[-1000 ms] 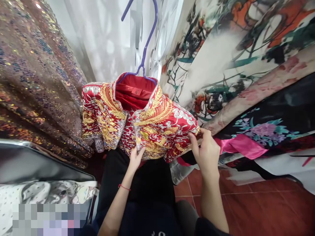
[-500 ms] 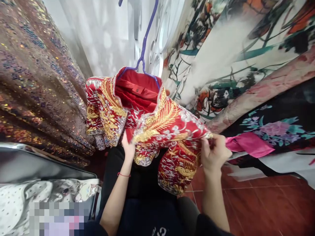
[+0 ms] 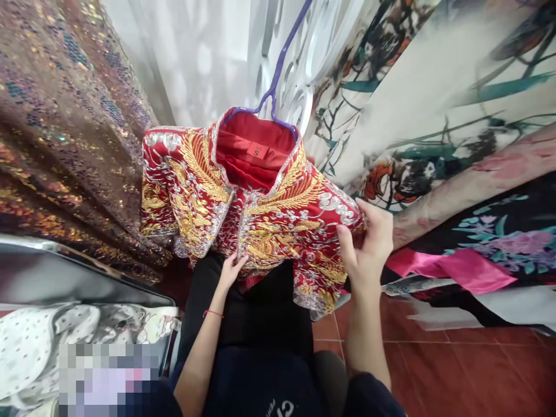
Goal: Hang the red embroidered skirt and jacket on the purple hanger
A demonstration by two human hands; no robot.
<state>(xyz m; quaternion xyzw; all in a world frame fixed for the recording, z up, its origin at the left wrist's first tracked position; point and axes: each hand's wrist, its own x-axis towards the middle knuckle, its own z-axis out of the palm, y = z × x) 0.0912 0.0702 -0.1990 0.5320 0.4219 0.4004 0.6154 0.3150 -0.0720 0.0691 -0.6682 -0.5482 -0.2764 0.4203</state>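
Observation:
A red jacket (image 3: pixel 278 226) with gold and silver embroidery hangs in front of me on a purple hanger (image 3: pixel 271 95). Its front is parted, and a label (image 3: pixel 257 152) marked S shows inside the collar. My left hand (image 3: pixel 231 269) pinches the lower front edge of the jacket between thumb and fingers. At the shoulder on the right side, my right hand (image 3: pixel 369 243) grips the cloth, thumb in front and fingers over the back. The tips of those fingers are partly hidden behind the sleeve.
On the left hangs a sequinned cloth (image 3: pixel 78 145), above a dark case (image 3: pixel 87 272) holding white spotted fabric (image 3: pixel 26 341). Floral garments (image 3: pixel 434 139) and a pink ribbon (image 3: pixel 473 269) hang on the right. Red floor tiles (image 3: pixel 469 370) lie below.
The front panel, lifted and folded before, now hangs flatter. My left hand has moved down along its edge. My right hand has shifted slightly up at the shoulder, and the sleeve lies straighter.

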